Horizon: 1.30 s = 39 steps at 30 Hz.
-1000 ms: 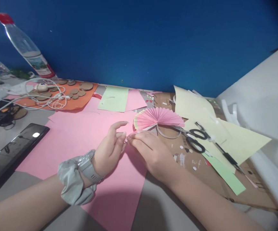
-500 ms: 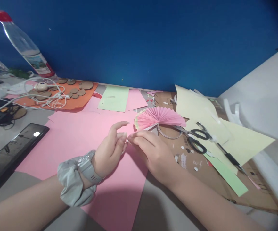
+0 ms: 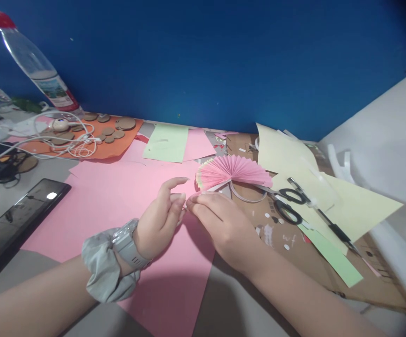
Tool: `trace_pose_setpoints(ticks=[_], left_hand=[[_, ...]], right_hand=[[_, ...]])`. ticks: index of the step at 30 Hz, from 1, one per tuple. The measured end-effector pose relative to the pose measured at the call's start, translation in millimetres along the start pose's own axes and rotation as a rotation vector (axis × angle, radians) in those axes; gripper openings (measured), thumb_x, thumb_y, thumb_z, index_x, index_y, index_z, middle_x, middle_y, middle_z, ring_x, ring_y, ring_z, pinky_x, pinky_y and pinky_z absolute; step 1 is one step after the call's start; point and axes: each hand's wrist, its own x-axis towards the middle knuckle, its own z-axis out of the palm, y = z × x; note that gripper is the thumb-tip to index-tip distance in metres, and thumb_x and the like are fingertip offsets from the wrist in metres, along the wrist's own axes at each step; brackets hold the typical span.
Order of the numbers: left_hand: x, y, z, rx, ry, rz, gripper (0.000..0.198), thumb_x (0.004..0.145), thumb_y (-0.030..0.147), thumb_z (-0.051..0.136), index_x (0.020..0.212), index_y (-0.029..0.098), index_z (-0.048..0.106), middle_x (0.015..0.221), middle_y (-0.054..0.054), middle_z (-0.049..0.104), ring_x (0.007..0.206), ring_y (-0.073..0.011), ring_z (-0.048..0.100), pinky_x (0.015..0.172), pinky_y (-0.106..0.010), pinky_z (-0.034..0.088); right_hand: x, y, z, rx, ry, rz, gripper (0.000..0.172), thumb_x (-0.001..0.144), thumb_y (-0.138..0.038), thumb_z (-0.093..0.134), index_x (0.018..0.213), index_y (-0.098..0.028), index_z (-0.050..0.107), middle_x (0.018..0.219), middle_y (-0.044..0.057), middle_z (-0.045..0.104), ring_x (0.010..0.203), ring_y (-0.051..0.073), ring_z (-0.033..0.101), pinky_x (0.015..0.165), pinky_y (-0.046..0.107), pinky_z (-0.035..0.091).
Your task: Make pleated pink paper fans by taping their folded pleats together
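Over the large pink paper sheet point(image 3: 129, 192), my left hand point(image 3: 163, 217) is closed in a pinch, its index finger raised and curved. My right hand point(image 3: 220, 220) meets it fingertip to fingertip, also pinched, back of the hand up. Something tiny and pale shows between the fingertips, too small and covered to name. Just beyond my right hand lies a pleated pink paper fan point(image 3: 234, 171) with a yellowish left edge. Black-handled scissors point(image 3: 289, 206) rest to its right.
Cardboard point(image 3: 276, 252) lies at right with pale yellow paper point(image 3: 350, 201), a pen point(image 3: 332, 227) and a green paper strip point(image 3: 336, 260). At left are a black phone point(image 3: 24, 224), a tilted-looking bottle point(image 3: 48, 79), white earphones point(image 3: 61, 125) and cardboard discs point(image 3: 125, 123) on orange paper point(image 3: 120, 150).
Both hands stay almost in place, fingertips together. My right hand's fingers have shifted very slightly; the things on the table have not moved.
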Motion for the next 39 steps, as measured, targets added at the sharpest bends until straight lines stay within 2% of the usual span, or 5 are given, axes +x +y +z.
trace_pose_setpoints(ticks=[13, 17, 23, 28, 39], left_hand=[[-0.3, 1.2, 2.0, -0.068, -0.001, -0.048, 0.030, 0.095, 0.029, 0.029, 0.124, 0.022, 0.031, 0.057, 0.008, 0.035, 0.047, -0.0080, 0.036, 0.048, -0.020, 0.033], [-0.1, 3.3, 1.4, -0.103, 0.036, -0.068, 0.029, 0.095, 0.030, 0.031, 0.123, 0.023, 0.033, 0.057, 0.008, 0.034, 0.048, -0.0077, 0.036, 0.048, -0.020, 0.034], [2.6, 6.4, -1.0, -0.082, 0.126, -0.142, 0.030, 0.094, 0.033, 0.033, 0.123, 0.022, 0.035, 0.055, 0.008, 0.036, 0.046, -0.0072, 0.037, 0.046, -0.018, 0.033], [2.8, 5.5, -2.3, -0.026, 0.132, -0.158, 0.031, 0.094, 0.033, 0.033, 0.123, 0.024, 0.036, 0.055, 0.008, 0.037, 0.046, -0.0074, 0.038, 0.047, -0.018, 0.035], [4.5, 5.1, -2.7, 0.003, 0.122, -0.179, 0.031, 0.094, 0.034, 0.033, 0.123, 0.024, 0.036, 0.055, 0.008, 0.038, 0.048, -0.0080, 0.038, 0.049, -0.019, 0.035]], right_hand=[[2.9, -1.7, -2.8, 0.247, -0.006, 0.210, 0.014, 0.090, -0.014, 0.044, 0.090, -0.013, 0.058, 0.092, 0.008, 0.059, 0.088, 0.016, 0.054, 0.077, 0.031, 0.046], [0.3, 0.3, -0.4, 0.173, 0.045, 0.166, 0.016, 0.088, -0.014, 0.047, 0.100, -0.012, 0.058, 0.101, 0.010, 0.059, 0.094, 0.018, 0.052, 0.082, 0.034, 0.045], [-6.7, 2.9, 8.0, -0.044, 0.048, -0.072, 0.029, 0.088, -0.009, 0.041, 0.112, -0.008, 0.057, 0.099, 0.013, 0.062, 0.096, 0.023, 0.051, 0.088, 0.040, 0.045], [-9.2, -1.0, 10.2, 0.003, -0.024, -0.064, 0.035, 0.089, -0.007, 0.035, 0.119, -0.004, 0.052, 0.110, 0.015, 0.060, 0.106, 0.023, 0.050, 0.098, 0.044, 0.041], [-8.8, -4.3, 9.3, 0.005, 0.004, -0.080, 0.033, 0.086, -0.003, 0.035, 0.111, 0.000, 0.056, 0.108, 0.017, 0.063, 0.107, 0.023, 0.053, 0.096, 0.039, 0.046]])
